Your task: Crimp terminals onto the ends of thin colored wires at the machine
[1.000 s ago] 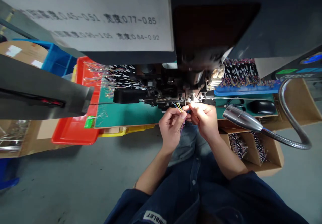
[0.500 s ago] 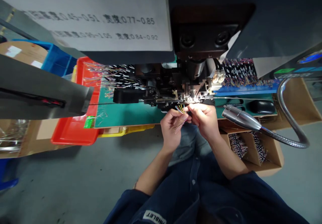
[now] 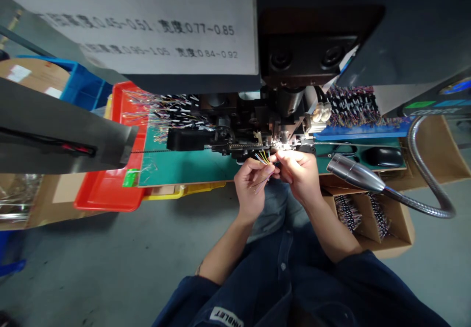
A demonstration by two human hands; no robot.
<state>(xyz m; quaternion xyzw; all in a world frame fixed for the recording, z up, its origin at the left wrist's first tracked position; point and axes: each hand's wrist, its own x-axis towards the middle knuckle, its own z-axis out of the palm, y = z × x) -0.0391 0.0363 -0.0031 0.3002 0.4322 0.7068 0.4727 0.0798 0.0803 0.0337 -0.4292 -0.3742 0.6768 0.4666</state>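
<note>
Pinched between the thumb and fingers of my left hand [image 3: 252,187] is a small bundle of thin coloured wires [image 3: 262,158], its yellow, blue and white ends fanned upward. My right hand [image 3: 300,172] is closed beside it, fingertips at the brightly lit jaws [image 3: 282,145] of a crimping machine [image 3: 290,101]. It appears to pinch a single wire of the bundle, though the fingers hide most of it. Both hands touch or nearly touch each other just in front of the machine. A strip of terminals [image 3: 150,151] runs into the machine from the left.
A red tray [image 3: 110,197] stands left on the green mat [image 3: 184,167]. Wire bundles [image 3: 169,109] lie behind the machine, more in a blue tray [image 3: 360,130]. A bendable lamp [image 3: 355,172] juts in from the right, above a divided cardboard box [image 3: 397,238].
The view has shifted slightly, so the machine sits a little further right in the picture. Both hands keep nearly the same pose at the jaws, still holding the wires.
</note>
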